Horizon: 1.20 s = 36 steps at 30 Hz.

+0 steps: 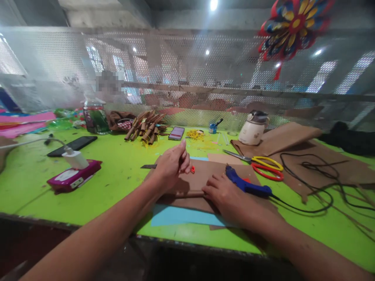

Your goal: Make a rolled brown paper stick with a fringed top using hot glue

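Note:
My left hand hovers over brown paper, its fingers curled and the thumb pointing up. Whatever those fingers may hold is hidden. Low on the paper runs a narrow rolled or folded edge. My right hand rests on the right end of that edge, fingers laid over it and slightly apart. Just beyond the right hand lies a blue glue gun, its nozzle towards the back. Light-blue paper shows underneath the brown sheet. A dark flat strip sticks out beside my left wrist.
Scissors with yellow and red handles lie behind the glue gun, near its black cord. Farther back are brown paper rolls, a phone, yellow strands and a cream jug. A purple power strip stands left.

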Tool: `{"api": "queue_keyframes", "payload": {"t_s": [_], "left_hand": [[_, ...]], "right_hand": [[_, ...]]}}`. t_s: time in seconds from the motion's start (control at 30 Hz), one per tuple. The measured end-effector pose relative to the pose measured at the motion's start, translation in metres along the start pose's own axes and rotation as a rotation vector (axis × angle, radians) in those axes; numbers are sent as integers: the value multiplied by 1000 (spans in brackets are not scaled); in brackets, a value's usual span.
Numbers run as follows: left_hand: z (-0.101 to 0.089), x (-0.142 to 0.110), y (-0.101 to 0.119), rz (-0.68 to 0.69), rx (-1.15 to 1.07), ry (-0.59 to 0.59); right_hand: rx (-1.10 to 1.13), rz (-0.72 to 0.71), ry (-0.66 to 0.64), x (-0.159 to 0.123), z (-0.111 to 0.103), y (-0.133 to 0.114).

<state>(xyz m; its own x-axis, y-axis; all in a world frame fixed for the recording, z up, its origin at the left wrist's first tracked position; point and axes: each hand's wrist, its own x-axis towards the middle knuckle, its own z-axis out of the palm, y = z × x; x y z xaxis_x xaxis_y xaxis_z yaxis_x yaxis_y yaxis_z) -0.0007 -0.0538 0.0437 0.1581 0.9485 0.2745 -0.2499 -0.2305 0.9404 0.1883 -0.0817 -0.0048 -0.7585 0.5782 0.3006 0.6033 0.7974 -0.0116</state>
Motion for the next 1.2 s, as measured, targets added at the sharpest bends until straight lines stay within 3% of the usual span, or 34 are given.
{"api": "queue_keyframes", "payload": {"t_s": [0.1,0.23,0.3,0.33,0.47,0.6,0.77,1.07,1.2], "left_hand": [[2,-9,4,-5,75,-166],[16,-30,7,-154,387,-714],[24,-40,7,-101,615,-960],[27,-45,8,-35,710,-1007],[29,-66,19,195,950,-872],[18,-94,21,193,1062,-723],[11,-119,5,219,1151,-638],[12,-121,11,122,1101,-622],[12,-123,13,122,1041,-597]], "right_hand": [[64,7,-13,0,-2,2],[239,65,2,-2,-8,3],[295,75,-14,-3,-12,1],[298,68,-21,-3,-13,0],[201,55,-16,-2,-15,-2],[193,34,-34,-1,-11,1],[224,-19,-8,-2,-5,10],[65,-24,2,1,-3,10],[140,3,9,4,-3,15]]}}
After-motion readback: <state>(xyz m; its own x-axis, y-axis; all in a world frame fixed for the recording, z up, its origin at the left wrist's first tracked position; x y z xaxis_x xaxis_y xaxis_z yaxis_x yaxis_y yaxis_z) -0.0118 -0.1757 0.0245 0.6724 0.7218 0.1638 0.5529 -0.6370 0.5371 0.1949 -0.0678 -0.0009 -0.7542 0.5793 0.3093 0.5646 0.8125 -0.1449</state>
